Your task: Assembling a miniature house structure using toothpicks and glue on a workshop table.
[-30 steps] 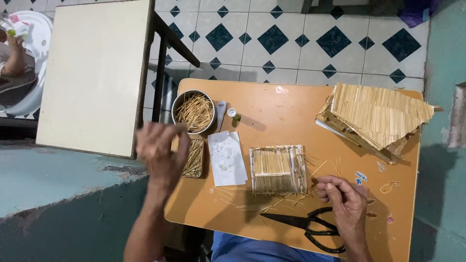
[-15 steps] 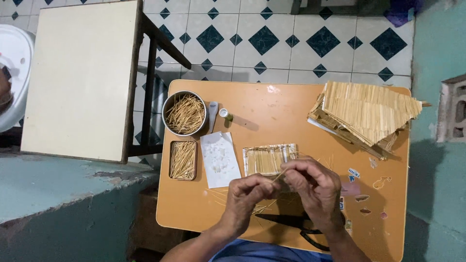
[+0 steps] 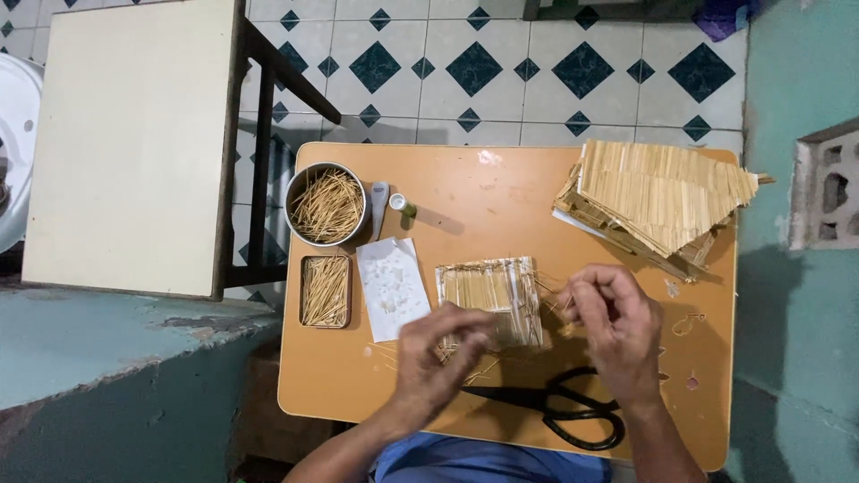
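The left hand [image 3: 438,353] rests at the near edge of a flat panel [image 3: 490,300] of thin sticks laid side by side, its fingers curled down onto the panel's lower edge. They appear to press or pinch there, but whether they are closed on a single stick cannot be told. The right hand [image 3: 613,322] hovers just beside the panel's right edge, fingers drawn together as if pinching something fine; what it holds, if anything, is too small to make out.

A few loose sticks [image 3: 465,367] lie scattered on the table [image 3: 340,394] below the panel. Black scissors [image 3: 559,407] lie near the front edge, between the two wrists. To the left of the panel sits a white paper [image 3: 392,286] with pale smears, then a small rectangular tin [image 3: 325,291] of sticks, and behind it a round tin [image 3: 327,206] also full of sticks. A small bottle [image 3: 403,205] lies beside the round tin.

At the far right corner stands a stick-built model [image 3: 658,201] with a sloped roof, which looks largely assembled. The panel in hand appears closely filled across most of its width. Judging by that, the work seems well along, with this panel unattached and both tins well stocked.
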